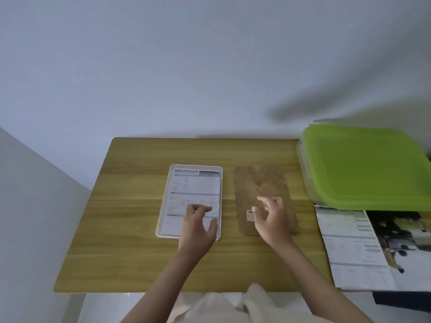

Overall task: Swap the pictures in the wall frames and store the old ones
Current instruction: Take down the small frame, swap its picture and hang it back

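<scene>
Table (130, 241) is seen with a white frame (166, 203) lying flat on it, a printed sheet (198, 185) inside, and a brown backing board (268, 183) just to its right. The left hand (198, 227) is held over the frame's near end, fingers loosely curled, nothing gripped. The right hand (270, 217) is spread over the board, empty; loose prints (349, 248) and a green-lidded box (363, 166) are seen at far right.

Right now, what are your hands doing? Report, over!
Left hand open, fingers on the printed sheet in the white frame. Right hand open over the brown backing board. Nothing in the way.
</scene>
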